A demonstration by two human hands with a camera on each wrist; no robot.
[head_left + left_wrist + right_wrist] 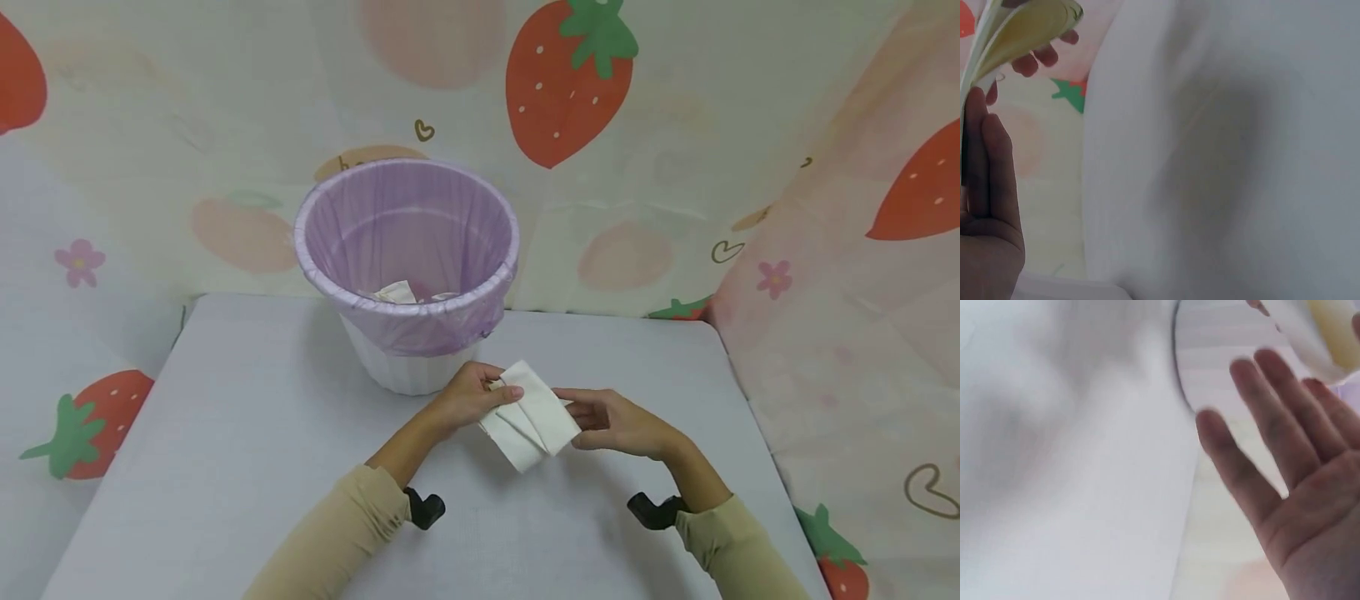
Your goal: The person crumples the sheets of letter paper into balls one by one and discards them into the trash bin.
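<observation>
A folded white paper napkin (542, 410) is held above the table by my left hand (474, 393), thumb on top and fingers underneath. In the left wrist view the napkin (1029, 31) shows a yellowish inside between its layers, and the fingers of my left hand (991, 181) lie along it. My right hand (618, 423) is at the napkin's right corner, thumb and index finger close to its edge. Seen from the right wrist, the fingers of my right hand (1297, 437) are extended and spread, with part of the napkin beyond them.
Behind my left hand stands a white bin (408, 367) lined with a purple bag (442, 329). Crumpled white paper (396, 292) lies inside it. The white table (247, 433) meets a strawberry-print cloth (660, 125) at the back and sides.
</observation>
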